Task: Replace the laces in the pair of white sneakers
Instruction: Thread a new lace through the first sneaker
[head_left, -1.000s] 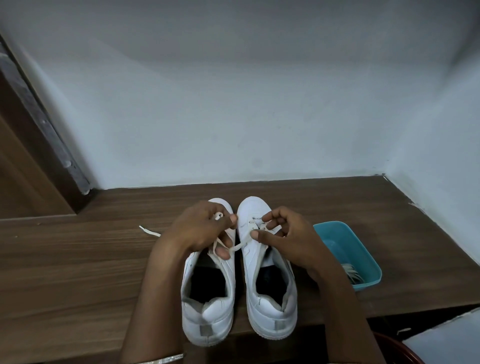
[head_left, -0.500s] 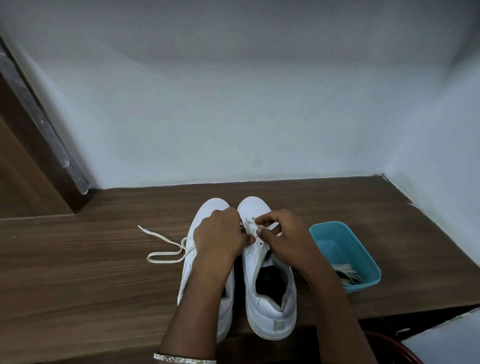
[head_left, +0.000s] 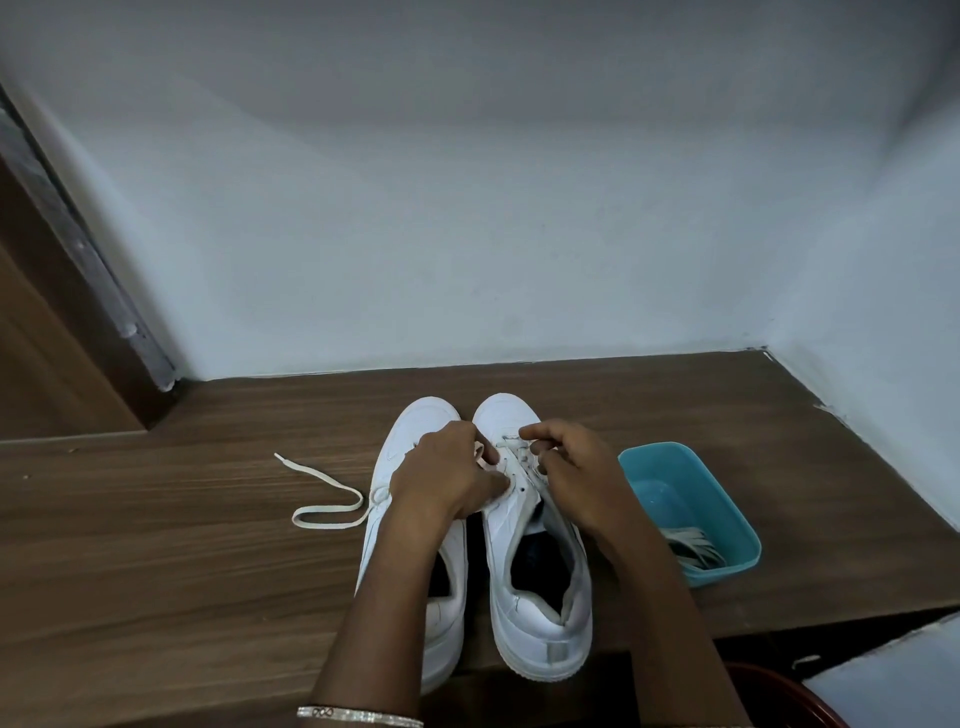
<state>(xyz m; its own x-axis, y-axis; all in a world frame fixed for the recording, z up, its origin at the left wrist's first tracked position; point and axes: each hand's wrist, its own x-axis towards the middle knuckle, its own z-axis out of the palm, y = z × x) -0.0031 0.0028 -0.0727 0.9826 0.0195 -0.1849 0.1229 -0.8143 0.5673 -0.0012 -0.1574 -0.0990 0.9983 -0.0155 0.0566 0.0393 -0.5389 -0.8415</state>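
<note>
A: where's the pair?
B: sneakers (head_left: 543, 618) side by side on the table (head_left: 156, 571), toes to the wall. left hand (head_left: 447, 480) and right hand (head_left: 576, 467) pinch the lace (head_left: 328, 515) at the right one's eyelets, fingers curled. teal tub (head_left: 655, 449) just right.

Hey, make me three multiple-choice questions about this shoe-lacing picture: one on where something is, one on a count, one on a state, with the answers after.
1. The teal tub stands: A) left of the white sneakers; B) between them; C) right of them.
2. Sneakers on the table: A) two; B) one; C) three.
3. The lace end on the table: A) is tied in a bow; B) lies slack in a loop; C) is stretched taut.

Answers:
1 C, the tub sits beside the right-hand sneaker's outer side.
2 A, a pair stands side by side.
3 B, it curves loosely across the wood left of the sneakers.
</note>
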